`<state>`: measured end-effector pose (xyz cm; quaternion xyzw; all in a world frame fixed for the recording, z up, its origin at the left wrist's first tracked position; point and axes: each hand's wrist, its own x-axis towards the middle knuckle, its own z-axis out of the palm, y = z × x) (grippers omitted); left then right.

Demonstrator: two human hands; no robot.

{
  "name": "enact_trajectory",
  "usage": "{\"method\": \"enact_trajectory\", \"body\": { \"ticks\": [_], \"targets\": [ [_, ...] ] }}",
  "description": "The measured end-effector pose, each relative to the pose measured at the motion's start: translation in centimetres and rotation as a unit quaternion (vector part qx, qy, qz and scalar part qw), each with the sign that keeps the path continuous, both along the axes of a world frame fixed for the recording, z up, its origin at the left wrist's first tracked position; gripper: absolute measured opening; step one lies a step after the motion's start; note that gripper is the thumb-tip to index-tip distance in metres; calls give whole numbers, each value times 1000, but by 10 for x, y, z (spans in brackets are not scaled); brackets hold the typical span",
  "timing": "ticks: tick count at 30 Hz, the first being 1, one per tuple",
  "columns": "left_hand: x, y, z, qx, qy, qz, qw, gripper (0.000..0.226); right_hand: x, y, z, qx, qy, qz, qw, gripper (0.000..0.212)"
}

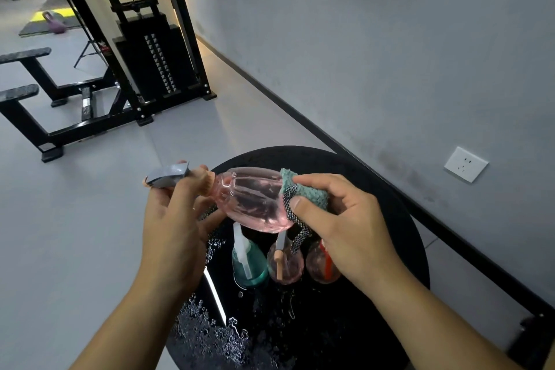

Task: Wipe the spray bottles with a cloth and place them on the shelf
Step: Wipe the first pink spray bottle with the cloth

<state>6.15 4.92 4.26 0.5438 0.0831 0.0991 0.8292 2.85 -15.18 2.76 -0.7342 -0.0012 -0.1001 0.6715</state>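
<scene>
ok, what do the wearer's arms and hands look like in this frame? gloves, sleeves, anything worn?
Both are bare: no gloves, and no sleeves anywhere on the forearms in view. The left hand seems to carry a thin ring on one finger, though it is too small to be sure. The right hand shows no ring, watch or strap, with short, plain nails. No markers, cables or tracking gear on either arm.

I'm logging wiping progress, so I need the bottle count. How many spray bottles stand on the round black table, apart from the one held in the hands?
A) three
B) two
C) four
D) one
A: a teal translucent spray bottle, a pink translucent spray bottle with a peach trigger and a pink spray bottle with a red trigger stand in a row on the round black table, below the held clear pink spray bottle.
</scene>
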Motion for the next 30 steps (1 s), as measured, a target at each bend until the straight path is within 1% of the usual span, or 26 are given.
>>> {"method": "enact_trajectory", "body": {
  "ticks": [2, 5, 7, 12, 17, 21, 24, 28, 30],
  "targets": [
    [1, -3, -1, -24, -4, 4, 1000, 4, -2, 3, 0, 10, -10, 5, 1000, 24],
    [2, -8, -1, -37, 3, 23, 999, 17, -5, 8, -1, 13, -30, 13, 999, 25],
    [1, -10, -1, -40, 12, 26, 999, 18, -5, 7, -2, 15, -41, 11, 999, 26],
    [0, -7, 0, -29, 38, 13, 999, 12, -5, 9, -4, -28, -44, 9, 999, 26],
    [-1, -2, -3, 13, 44, -8, 999, 18, -5, 11, -5, -47, -62, -15, 997, 26],
    [-3, -4, -4, 41, 62, -36, 997, 22, -4, 7, -5, -90, -68, -25, 993, 26],
    [-3, -3, -5, 44, 69, -34, 996, 17, -4, 4, -8, -132, -68, -23, 989, 26],
    [-5, -6, -8, 71, 67, -41, 994, 15, -4, 5, -11, -216, -94, -40, 971, 28],
    [-7, -10, -10, 88, 60, -58, 993, 15, -6, 9, -11, -227, -101, -35, 968, 29]
  ]
}}
